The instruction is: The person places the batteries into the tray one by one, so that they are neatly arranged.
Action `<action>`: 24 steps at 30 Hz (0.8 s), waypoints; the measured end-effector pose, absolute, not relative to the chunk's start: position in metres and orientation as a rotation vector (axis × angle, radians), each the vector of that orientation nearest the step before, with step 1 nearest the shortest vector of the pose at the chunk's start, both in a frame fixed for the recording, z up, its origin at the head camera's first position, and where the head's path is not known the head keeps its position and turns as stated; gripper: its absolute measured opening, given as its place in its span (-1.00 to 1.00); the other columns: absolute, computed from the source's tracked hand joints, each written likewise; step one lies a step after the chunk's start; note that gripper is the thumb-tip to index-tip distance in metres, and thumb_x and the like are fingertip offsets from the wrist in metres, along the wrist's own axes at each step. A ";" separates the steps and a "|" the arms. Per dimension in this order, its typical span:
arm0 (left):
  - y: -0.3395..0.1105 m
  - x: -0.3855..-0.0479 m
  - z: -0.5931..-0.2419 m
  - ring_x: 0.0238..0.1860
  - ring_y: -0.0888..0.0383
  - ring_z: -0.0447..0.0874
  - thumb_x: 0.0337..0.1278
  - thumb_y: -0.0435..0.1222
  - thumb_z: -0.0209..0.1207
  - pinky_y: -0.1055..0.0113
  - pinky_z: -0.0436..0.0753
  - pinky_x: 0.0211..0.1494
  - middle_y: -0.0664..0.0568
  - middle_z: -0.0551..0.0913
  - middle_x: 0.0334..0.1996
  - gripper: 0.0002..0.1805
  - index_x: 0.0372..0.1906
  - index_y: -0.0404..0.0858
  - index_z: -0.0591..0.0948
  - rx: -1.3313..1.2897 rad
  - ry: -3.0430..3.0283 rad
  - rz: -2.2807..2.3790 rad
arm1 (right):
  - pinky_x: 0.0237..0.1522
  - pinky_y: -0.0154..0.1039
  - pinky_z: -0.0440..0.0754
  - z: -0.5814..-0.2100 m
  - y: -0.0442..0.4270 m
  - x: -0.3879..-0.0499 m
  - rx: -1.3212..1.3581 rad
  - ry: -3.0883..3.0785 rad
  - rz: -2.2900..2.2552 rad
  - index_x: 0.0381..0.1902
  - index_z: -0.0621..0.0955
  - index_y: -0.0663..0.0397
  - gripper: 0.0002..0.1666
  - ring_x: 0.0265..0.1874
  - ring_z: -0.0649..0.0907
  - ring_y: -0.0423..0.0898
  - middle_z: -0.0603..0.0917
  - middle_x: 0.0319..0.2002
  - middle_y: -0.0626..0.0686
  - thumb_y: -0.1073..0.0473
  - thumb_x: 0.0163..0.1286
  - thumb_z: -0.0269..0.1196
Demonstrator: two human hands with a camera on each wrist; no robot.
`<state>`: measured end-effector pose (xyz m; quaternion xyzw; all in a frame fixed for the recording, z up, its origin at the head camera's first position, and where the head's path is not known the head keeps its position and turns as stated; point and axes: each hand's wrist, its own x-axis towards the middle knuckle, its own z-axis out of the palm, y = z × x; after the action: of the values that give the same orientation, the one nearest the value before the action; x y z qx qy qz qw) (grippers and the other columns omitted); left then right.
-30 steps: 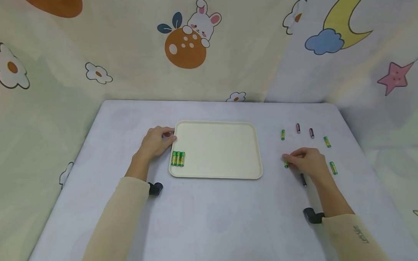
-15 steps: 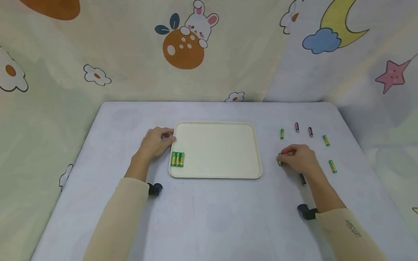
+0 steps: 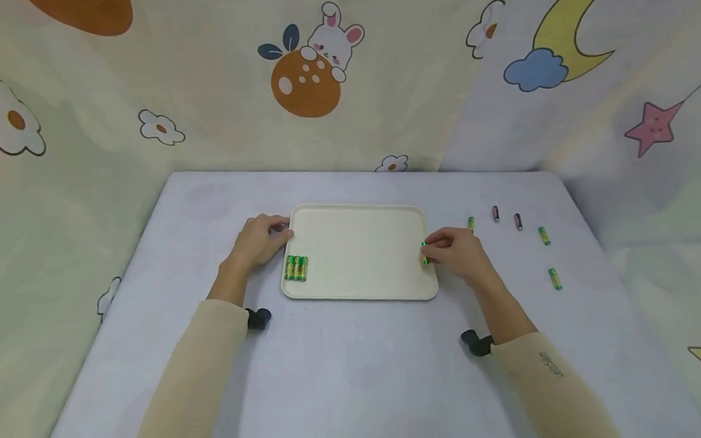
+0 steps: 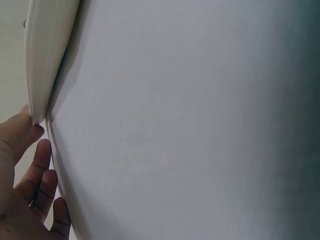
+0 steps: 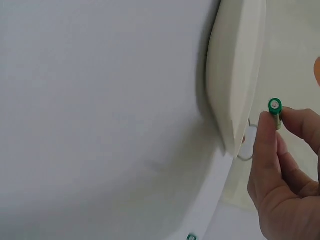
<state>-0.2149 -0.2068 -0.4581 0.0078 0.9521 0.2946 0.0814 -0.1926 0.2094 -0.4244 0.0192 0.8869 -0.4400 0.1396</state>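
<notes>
A cream rectangular tray lies on the table, with three green batteries standing side by side near its left edge. My left hand holds the tray's left rim between thumb and fingers; the left wrist view shows the fingertips at the tray edge. Over the tray's right edge, my right hand pinches a green battery between thumb and fingers. The right wrist view shows this battery end-on, raised beside the tray.
To the right on the white table lie loose batteries: a green one partly behind the right hand, two dark reddish ones, and two more green ones. A patterned cloth hangs behind the table.
My right hand has moved left with the green battery, from among the loose batteries to the tray's right edge. A dark battery near the forearm is now hidden. The left hand stays put.
</notes>
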 end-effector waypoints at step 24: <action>-0.205 -0.216 -0.456 0.27 -0.15 0.41 0.49 0.00 0.13 -0.17 0.40 0.34 -0.10 0.59 0.17 -0.48 0.41 -0.09 0.54 0.008 2.836 0.854 | -0.12 -0.26 0.66 -0.445 0.097 -0.197 -0.048 2.318 -1.512 -0.09 0.71 0.15 -0.76 -0.30 0.75 -0.06 0.75 -0.29 0.06 0.18 0.32 0.39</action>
<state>-0.2157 -0.2052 -0.4561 0.0027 0.9537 0.2871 0.0898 -0.1975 0.0969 -0.4447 -0.0172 0.8230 -0.5366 0.1857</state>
